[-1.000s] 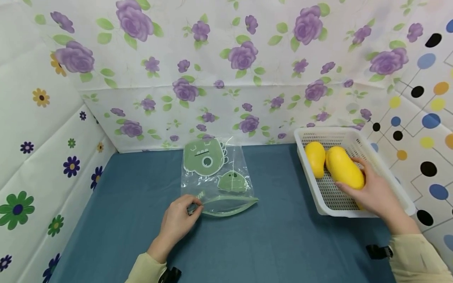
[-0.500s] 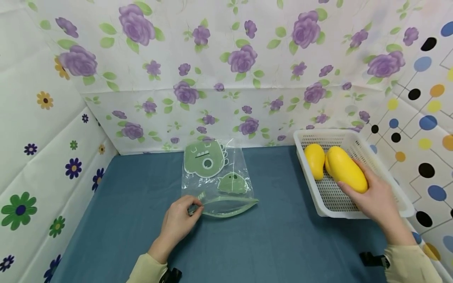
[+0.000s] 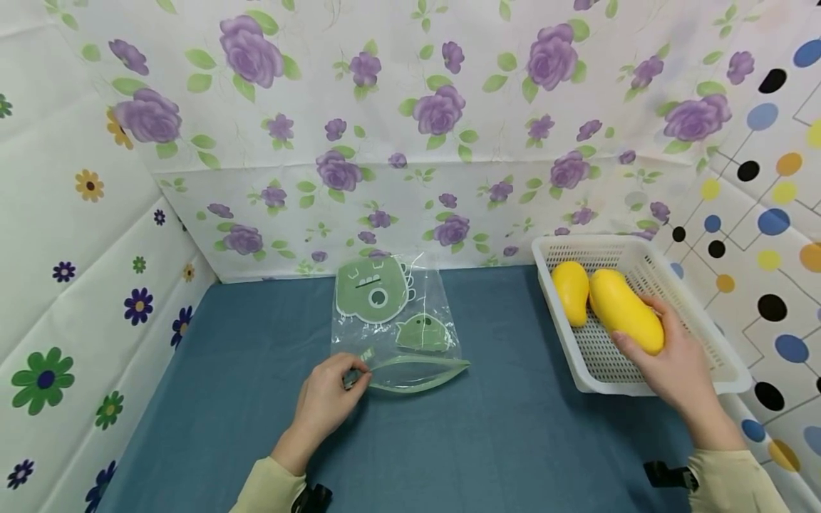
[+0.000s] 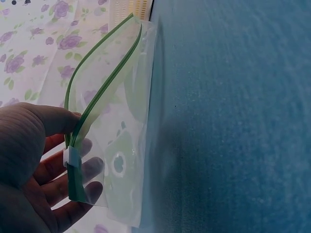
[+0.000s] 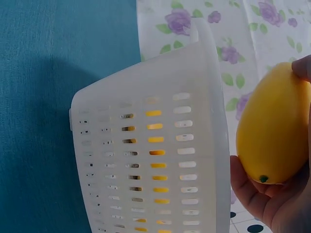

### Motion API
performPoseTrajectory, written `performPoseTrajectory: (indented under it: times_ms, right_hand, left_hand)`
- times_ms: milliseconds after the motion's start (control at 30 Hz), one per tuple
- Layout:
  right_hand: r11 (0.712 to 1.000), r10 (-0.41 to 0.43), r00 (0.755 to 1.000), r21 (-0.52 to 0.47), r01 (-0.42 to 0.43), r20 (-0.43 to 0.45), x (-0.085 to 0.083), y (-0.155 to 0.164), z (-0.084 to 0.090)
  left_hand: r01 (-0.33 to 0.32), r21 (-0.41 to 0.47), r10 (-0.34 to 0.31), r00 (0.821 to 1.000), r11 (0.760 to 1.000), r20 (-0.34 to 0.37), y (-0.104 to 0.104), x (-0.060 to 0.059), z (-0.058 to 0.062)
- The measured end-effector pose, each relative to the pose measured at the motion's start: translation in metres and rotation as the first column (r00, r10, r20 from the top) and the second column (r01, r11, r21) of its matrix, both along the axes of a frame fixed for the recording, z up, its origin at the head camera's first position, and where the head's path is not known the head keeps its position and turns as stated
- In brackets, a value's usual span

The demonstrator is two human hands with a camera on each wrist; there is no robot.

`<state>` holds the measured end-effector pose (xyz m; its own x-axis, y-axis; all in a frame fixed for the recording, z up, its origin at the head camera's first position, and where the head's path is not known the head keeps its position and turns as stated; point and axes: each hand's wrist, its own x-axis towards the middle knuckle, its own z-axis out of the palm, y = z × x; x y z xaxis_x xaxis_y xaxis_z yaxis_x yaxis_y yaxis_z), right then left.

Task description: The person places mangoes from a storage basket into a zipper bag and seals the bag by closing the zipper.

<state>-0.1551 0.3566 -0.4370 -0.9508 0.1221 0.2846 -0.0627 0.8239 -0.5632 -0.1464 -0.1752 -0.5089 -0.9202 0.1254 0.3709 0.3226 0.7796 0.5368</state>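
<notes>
Nearest, on the blue cloth-covered table (image 3: 513,449), the left hand (image 3: 327,395) pinches the 7 o'clock corner of a clear plastic zip bag (image 3: 391,331) with green edging, its mouth parted; the left wrist view clearly shows its white slider (image 4: 71,157). At the bag's 3 o'clock, the right hand (image 3: 683,363) grips a smooth yellow oblong fruit (image 3: 625,311) over a white perforated plastic basket (image 3: 616,387); only the right wrist view shows its green-dotted end. The head view alone shows whole another yellow fruit (image 3: 569,292), at the held one's 10 o'clock.

Downward head view, close wrist views, shared basket (image 5: 211,121)
</notes>
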Motion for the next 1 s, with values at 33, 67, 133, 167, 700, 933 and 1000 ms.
performPoseTrajectory:
  times_ms: [33, 67, 133, 167, 700, 933, 1000]
  right_hand:
    - [1.0, 0.001, 1.0, -0.001, -0.001, -0.003, 0.0, 0.0, -0.001]
    - [1.0, 0.002, 1.0, 0.0, -0.002, -0.007, 0.0, -0.001, -0.001]
    - [1.0, 0.008, 1.0, 0.004, -0.008, -0.022, 0.0, -0.001, -0.002]
    - [1.0, 0.014, 0.999, 0.005, -0.014, -0.03, 0.0, -0.002, -0.002]
    - [0.991, 0.122, 0.985, 0.073, -0.114, -0.123, 0.008, -0.026, 0.002]
    - [0.987, 0.158, 0.977, 0.053, -0.152, -0.141, 0.015, -0.047, 0.006]
    - [0.985, 0.168, 0.976, 0.054, -0.162, -0.141, 0.016, -0.052, 0.007]
  left_hand:
    - [0.0, -0.001, 0.0, 1.0, 1.0, 0.0, 0.0, 0.0, 0.0]
    - [0.002, -0.001, -0.002, 1.0, 1.0, 0.001, 0.001, 0.0, 0.001]
    - [0.005, 0.0, -0.005, 1.0, 1.0, 0.0, 0.002, 0.0, 0.002]
    - [0.006, 0.0, -0.006, 1.0, 1.0, 0.0, 0.002, 0.0, 0.002]
    - [-0.003, -0.006, 0.003, 1.0, 1.0, -0.002, 0.003, 0.002, 0.003]
    - [0.003, -0.001, -0.003, 1.0, 1.0, -0.021, 0.003, 0.002, 0.003]
    - [0.002, 0.002, -0.002, 1.0, 1.0, -0.024, 0.002, 0.002, 0.003]
